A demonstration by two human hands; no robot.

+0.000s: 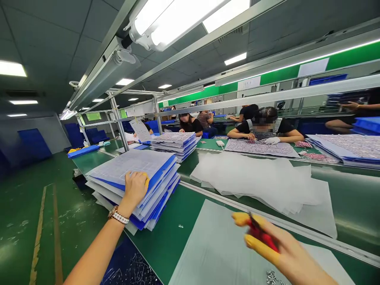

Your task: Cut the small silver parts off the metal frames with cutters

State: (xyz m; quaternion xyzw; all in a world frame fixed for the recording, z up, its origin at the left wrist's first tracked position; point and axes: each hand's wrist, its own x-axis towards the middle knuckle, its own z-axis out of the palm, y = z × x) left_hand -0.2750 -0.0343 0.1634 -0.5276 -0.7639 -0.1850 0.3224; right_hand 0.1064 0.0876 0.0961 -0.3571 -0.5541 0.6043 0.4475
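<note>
My left hand (pixel 135 186) is closed on the near edge of the top sheet of a tall stack (pixel 157 194) of white and blue sheets. A yellow finger cover shows on it. My right hand (pixel 276 241), with yellow covers on thumb and fingers, is wrapped round small red-handled cutting pliers (pixel 263 233), slightly blurred. It hovers over a pale translucent sheet (pixel 204 245) lying on the green bench. Beneath it, near the bottom edge, lies a little pile of small metallic pieces (pixel 271 277).
Overlapping white sheets (pixel 249 174) cover the middle of the bench. Across it, a co-worker (pixel 264 126) handles small parts on a covered sheet (pixel 261 147). More stacks stand at the back (pixel 173 144) and right (pixel 353 148). A metal post (pixel 118 122) rises behind my stack.
</note>
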